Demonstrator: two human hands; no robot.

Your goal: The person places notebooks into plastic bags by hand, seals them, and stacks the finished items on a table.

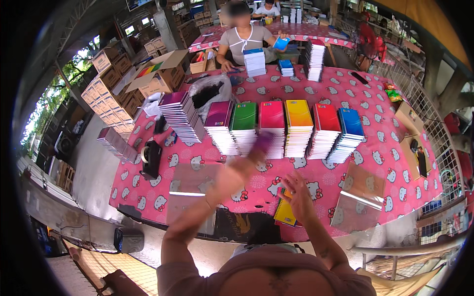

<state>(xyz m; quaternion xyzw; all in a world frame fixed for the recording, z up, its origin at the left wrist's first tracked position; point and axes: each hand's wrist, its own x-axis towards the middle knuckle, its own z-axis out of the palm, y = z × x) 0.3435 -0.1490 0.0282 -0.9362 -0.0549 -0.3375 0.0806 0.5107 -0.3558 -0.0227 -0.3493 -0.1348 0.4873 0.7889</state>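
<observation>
My left hand (245, 164) reaches forward over the pink patterned table (395, 163), blurred by motion. Its fingertips are at the front of the pink notebook stack (272, 126), with a purplish smear around them; what it holds, if anything, is unclear. My right hand (296, 191) hovers with fingers spread over a small pile of notebooks (285, 213) with a yellow cover on top, at the near table edge. A row of stacks runs across the middle: purple (180, 116), magenta (218, 123), green (244, 123), yellow-orange (298, 126), red (326, 128), blue (349, 130).
Clear plastic sleeves lie at the near left (190, 185) and near right (360, 197). A black tape dispenser (150, 158) stands at the left. A person (242, 39) sits across the table holding a blue notebook (281, 43). Cardboard boxes (108, 84) are piled at the far left.
</observation>
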